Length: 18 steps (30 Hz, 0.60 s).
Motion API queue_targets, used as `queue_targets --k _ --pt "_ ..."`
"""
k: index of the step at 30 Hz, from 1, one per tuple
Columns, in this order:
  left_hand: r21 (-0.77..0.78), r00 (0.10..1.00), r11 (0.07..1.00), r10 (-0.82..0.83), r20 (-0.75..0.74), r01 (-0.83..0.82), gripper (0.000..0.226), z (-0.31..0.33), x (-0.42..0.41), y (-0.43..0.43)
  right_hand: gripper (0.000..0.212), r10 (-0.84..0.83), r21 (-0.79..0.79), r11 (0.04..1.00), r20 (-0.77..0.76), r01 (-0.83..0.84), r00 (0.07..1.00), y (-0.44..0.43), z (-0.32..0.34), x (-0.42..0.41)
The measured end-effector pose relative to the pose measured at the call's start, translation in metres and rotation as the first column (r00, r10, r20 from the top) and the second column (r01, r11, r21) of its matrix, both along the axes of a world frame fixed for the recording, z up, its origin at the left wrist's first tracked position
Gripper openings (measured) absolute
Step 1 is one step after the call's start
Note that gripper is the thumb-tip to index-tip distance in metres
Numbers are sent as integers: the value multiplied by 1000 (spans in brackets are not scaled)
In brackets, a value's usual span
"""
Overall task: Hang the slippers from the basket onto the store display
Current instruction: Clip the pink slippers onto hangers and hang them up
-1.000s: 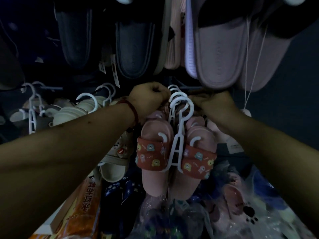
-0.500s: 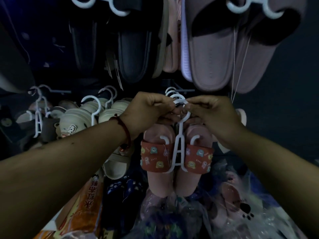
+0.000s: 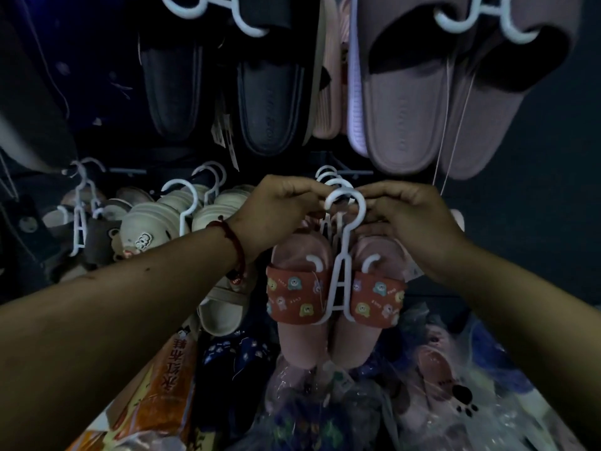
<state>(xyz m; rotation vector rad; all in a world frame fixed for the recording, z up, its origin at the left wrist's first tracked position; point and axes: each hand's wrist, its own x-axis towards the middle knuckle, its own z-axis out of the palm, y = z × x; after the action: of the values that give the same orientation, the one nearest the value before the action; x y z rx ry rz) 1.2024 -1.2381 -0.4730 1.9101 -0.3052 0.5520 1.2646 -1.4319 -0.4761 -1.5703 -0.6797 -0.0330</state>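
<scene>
Slippers (image 3: 296,297): pink pair with red cartoon-print straps, clipped on a white hanger (image 3: 338,281), dangling straight below the fingers.

Left hand (image 3: 279,213) and right hand (image 3: 413,222) are both curled, fingertips pinching the hanger's hook from either side.

Dark display peg (image 3: 357,173) sits just above and behind the fingertips and already carries other white hooks (image 3: 325,177). Cannot tell if this hook is over it.

To do it well:
- Keep the hook square to the peg and slide it on in front of the waiting hooks without snagging them.
- Let the pair's weight settle before the pinch eases.

Room is dim. Above the fingers hang black slippers (image 3: 270,102) and mauve slippers (image 3: 406,109). Cream slippers (image 3: 146,229) hang left of the left fingers. Beneath the hands lie plastic-wrapped slippers (image 3: 439,369) and an orange printed bag (image 3: 156,402). No basket made out.
</scene>
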Motion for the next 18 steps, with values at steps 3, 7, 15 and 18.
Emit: queue_targets --k 3,7,15,18 --pt "10 990 990 139 9 -139 24 -3 12 10 29 -180 -49 982 75 184 981 3 -4 15" --pt "99 970 966 242 -19 -239 23 -1 39 24 19 -214 -104 968 132 228 968 10 -2 37" --pt "83 980 978 195 -22 -193 20 2 67 16 22 -183 -107 973 199 207 963 35 2 51" --pt "41 980 980 195 -50 -193 15 0 74 19 26 -187 -105 972 206 211 961 37 0 54"
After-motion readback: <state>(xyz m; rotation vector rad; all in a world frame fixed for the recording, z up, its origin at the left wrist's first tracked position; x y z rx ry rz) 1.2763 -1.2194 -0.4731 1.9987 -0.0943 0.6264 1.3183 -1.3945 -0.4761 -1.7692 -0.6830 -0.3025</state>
